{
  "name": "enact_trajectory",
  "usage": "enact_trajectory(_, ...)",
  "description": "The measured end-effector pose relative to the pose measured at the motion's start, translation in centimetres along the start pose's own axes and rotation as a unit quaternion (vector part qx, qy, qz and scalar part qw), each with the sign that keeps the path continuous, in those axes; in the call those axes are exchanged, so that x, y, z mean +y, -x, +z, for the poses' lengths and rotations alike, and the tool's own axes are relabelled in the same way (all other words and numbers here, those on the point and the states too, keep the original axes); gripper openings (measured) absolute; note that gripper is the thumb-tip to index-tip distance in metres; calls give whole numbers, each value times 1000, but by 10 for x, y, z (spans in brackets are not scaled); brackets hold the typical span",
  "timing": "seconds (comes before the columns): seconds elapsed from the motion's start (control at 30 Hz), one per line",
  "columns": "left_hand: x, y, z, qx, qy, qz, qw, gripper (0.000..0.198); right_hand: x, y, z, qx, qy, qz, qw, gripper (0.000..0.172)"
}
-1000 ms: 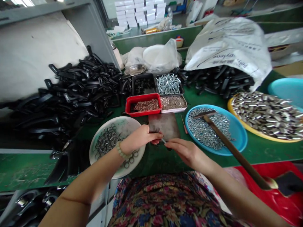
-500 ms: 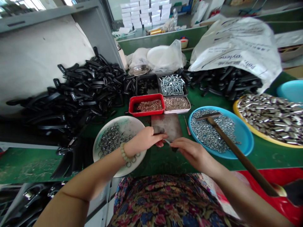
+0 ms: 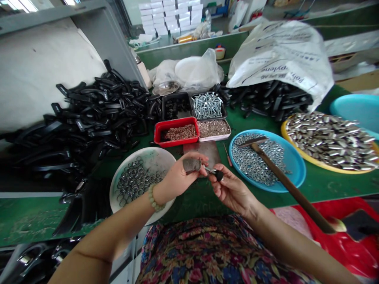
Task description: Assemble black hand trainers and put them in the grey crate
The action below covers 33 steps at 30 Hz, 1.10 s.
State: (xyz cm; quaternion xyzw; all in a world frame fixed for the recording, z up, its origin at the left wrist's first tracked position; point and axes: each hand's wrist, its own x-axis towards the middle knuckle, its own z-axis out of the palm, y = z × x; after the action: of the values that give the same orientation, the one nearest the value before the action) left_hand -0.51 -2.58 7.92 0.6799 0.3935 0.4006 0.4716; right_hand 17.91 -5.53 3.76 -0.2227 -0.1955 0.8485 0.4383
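My left hand (image 3: 179, 177), with a grey wrap (image 3: 192, 164) on one digit and a beaded bracelet on the wrist, pinches one end of a small shiny metal rod (image 3: 209, 169). At the rod's other end sits a dark rounded piece (image 3: 218, 175), gripped between the fingers of my right hand (image 3: 232, 192). Both hands are close together in front of a flat metal plate (image 3: 214, 150), which they partly cover. Left of them stands a white basin (image 3: 118, 165) of metal rings. The rod's end inside my left fingers is hidden.
Behind the plate are a red tray (image 3: 160, 138) of thin coppery pieces and a tray of bolts (image 3: 207, 105). A hammer (image 3: 284, 177) lies across a blue basin (image 3: 300, 179) of small metal parts. Black handles (image 3: 89, 114) are heaped at left; metal sleeves (image 3: 328, 142) fill a yellow basin.
My right hand has turned palm up, bringing the dark piece into clearer view. My left hand has rotated so the grey wrap faces up. The whole view has shifted slightly.
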Motion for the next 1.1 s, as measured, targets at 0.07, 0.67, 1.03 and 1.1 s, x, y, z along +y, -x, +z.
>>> enact_trajectory(0.07,-7,-2,-1,21,-54,37,998,16,1,-2,-3,1,-30,-3,1000,31)
enact_trajectory(0.67,18,1,-18,-80,-12,-105,991,26,3,-1,-25,-17,266,-90,960,16)
enact_trajectory(1.03,-4,20,-181,268,-389,-171,865,42,-2,-5,-44,44,238,-94,966,16)
enact_trajectory(1.1,-26,27,-225,277,-492,-243,789,47,-2,-9,-38,51,177,-85,979,19)
